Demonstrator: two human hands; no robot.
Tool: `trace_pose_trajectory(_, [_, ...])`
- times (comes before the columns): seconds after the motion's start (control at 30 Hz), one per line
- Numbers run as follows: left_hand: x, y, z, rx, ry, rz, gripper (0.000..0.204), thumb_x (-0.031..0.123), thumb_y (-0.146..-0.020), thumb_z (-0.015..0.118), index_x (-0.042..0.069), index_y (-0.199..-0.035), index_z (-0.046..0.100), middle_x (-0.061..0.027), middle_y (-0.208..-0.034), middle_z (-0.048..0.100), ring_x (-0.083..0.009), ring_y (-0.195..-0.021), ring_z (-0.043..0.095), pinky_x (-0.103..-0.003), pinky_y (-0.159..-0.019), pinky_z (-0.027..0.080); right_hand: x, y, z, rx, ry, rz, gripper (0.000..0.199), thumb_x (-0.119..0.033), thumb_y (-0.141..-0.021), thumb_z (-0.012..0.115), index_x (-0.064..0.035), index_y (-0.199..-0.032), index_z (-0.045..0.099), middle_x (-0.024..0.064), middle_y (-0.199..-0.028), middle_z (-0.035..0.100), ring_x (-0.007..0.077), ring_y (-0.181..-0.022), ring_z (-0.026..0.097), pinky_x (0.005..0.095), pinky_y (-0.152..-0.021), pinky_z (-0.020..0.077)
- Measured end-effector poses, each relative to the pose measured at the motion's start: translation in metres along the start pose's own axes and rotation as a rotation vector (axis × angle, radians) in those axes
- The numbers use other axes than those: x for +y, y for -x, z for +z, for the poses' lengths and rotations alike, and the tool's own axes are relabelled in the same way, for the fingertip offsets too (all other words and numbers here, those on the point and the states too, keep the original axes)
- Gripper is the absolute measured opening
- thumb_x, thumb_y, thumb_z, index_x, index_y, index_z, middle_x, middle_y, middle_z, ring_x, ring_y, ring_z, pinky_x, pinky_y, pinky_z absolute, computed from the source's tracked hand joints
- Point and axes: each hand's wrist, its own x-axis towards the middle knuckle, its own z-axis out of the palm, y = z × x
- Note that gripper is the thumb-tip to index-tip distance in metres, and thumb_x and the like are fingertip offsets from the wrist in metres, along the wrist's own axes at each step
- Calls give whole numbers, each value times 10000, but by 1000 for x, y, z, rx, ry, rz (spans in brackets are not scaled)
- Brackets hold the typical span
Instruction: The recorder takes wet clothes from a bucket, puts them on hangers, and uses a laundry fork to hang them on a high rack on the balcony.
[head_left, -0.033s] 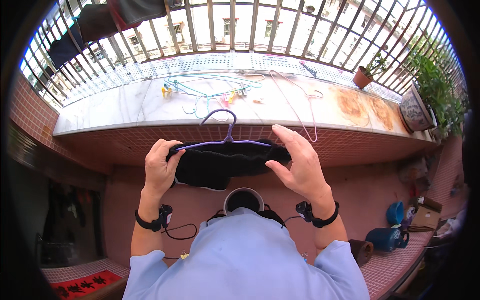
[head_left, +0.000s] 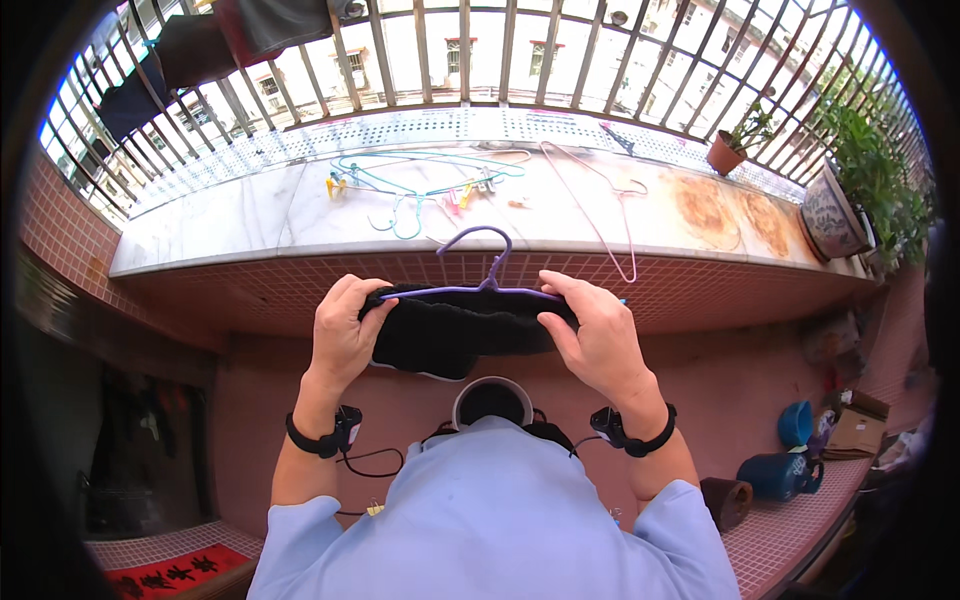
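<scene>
A purple hanger (head_left: pixel 490 287) with its hook pointing up is held in front of me, its arms running along the top edge of a black cloth garment (head_left: pixel 455 335). My left hand (head_left: pixel 342 328) pinches the garment and the hanger's left end between thumb and fingers. At the other end my right hand (head_left: pixel 597 332) grips the cloth around the hanger's right arm, fingers behind and thumb in front. The garment hangs down between both hands; its exact kind cannot be made out. Below it stands a round bucket (head_left: pixel 493 380) with a pale rim and dark contents.
On the marble ledge (head_left: pixel 240 222) ahead lie teal hangers (head_left: pixel 415 192), several coloured clothes pegs (head_left: pixel 460 200) and a pink hanger (head_left: pixel 628 225). Two potted plants, a terracotta pot (head_left: pixel 725 155) and a patterned pot (head_left: pixel 830 215), stand right. Metal bars rise behind; dark cloths (head_left: pixel 272 35) hang left.
The hanger and garment have shifted right, and the hook has tilted. My left hand has moved right with them, while the right hand's fingers have come down onto the hanger's right end.
</scene>
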Motion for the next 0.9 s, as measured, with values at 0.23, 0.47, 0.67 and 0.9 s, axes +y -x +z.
trace_pose_trajectory(0.23, [-1, -44, 40, -273, 278, 81, 301, 17, -811, 847, -17, -1087, 735, -61, -936, 721, -153, -822, 659, -301, -775, 530, 33, 36, -26, 308, -244, 198, 62, -17, -982, 695, 43, -985, 711, 69, -806, 631, 133, -706, 559, 272, -647, 445])
trace_pose_trajectory(0.47, [-19, -61, 88, -537, 584, -300, 244, -98, -878, 753, -44, -1116, 747, -74, -1030, 774, -110, -959, 719, -267, -875, 587, 32, 97, -89, 411, -148, 375, 60, -19, -984, 692, 36, -971, 713, 31, -805, 626, 85, -713, 537, 238, -642, 409])
trace_pose_trajectory(0.67, [-34, -79, 150, -559, 574, -73, 144, -43, -945, 716, -37, -1082, 763, -45, -996, 773, -103, -906, 685, -267, -828, 565, 22, 141, -113, 519, -9, 415, 53, -12, -971, 696, 37, -963, 715, 36, -801, 626, 89, -720, 540, 238, -636, 391])
trace_pose_trajectory(0.9, [5, -83, 186, -677, 748, 120, 518, -36, -839, 722, 38, -1348, 657, -82, -1275, 675, -183, -1148, 657, -346, -1010, 539, 20, 166, -124, 629, -9, 554, 78, -23, -990, 684, 40, -945, 693, 4, -799, 578, 68, -714, 483, 231, -626, 353])
